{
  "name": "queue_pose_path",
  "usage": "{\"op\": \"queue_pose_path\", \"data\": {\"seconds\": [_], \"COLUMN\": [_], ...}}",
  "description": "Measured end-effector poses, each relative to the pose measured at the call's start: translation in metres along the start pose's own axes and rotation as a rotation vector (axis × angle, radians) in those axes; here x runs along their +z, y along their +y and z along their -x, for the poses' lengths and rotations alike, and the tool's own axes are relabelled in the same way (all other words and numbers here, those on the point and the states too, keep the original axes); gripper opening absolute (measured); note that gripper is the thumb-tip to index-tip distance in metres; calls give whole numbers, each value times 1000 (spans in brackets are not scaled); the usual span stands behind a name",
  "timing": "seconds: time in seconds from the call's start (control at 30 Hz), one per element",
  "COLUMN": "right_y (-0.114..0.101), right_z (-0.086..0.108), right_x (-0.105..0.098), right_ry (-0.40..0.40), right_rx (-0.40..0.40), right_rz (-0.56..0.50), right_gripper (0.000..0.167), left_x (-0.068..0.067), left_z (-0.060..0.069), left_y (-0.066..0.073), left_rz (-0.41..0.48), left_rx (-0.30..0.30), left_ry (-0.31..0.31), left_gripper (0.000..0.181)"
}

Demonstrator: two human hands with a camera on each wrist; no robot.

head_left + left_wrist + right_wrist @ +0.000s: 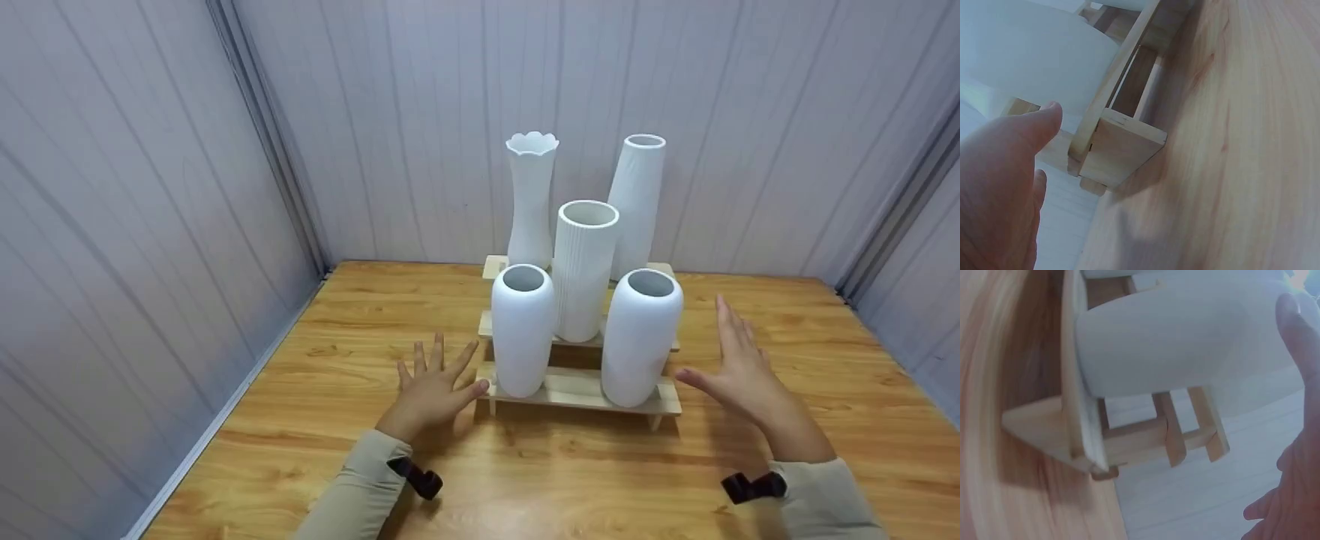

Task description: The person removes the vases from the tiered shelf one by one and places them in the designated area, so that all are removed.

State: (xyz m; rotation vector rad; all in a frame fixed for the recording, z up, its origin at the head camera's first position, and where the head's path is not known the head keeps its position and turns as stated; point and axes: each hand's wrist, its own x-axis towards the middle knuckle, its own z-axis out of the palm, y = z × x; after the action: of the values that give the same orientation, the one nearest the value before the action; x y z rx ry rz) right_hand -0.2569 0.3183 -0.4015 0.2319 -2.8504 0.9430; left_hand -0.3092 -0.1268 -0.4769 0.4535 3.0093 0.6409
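A tiered wooden stand (574,386) bears several white vases. On its lowest step are a smooth rounded vase (523,337) at left and a similar one (640,345) at right. A ribbed cylindrical vase (585,277) occupies the middle step. At the top stand a scallop-rimmed vase (532,202) and a tapered vase (639,202). My left hand (435,390), fingers spread, is just left of the stand, thumb near the lowest step's end. On the other side my right hand (742,382) is held with straight fingers, apart from the right front vase. Neither hand holds anything.
The stand rests on a wood-grain table (315,420). Pale panelled walls (435,135) enclose the table at the back, left and right, with the back wall close behind the stand. Each wrist carries a small black camera (420,480) on a strap.
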Motion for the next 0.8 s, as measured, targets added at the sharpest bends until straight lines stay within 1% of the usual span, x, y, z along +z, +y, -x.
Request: {"op": "queue_pose_path", "data": {"seconds": [0.13,0.27,0.4,0.47,0.57,0.7,0.8], "right_y": [-8,-16,-24,-28,-34,-40,-42], "right_z": [-2,-6,-9,-10,-11,-17,-21], "right_x": [3,8,11,13,18,26,32], "right_ry": [41,52,71,84,97,119,140], "right_rx": [-49,-67,-75,-71,-67,-95,-112], "right_rz": [-117,-243,-340,-397,-506,-665,-723], "right_gripper": [127,125,123,123,121,115,109], "left_x": [7,11,15,19,25,30,33], "left_z": [-4,-5,-6,-7,-6,-5,-4], "left_y": [1,2,3,2,-2,-7,-10], "left_rz": [40,72,91,104,156,239,257], "left_rx": [11,27,40,46,64,84,102], "left_ry": [-5,-2,5,13,28,32,38], "left_gripper": [72,67,64,63,63,63,62]}}
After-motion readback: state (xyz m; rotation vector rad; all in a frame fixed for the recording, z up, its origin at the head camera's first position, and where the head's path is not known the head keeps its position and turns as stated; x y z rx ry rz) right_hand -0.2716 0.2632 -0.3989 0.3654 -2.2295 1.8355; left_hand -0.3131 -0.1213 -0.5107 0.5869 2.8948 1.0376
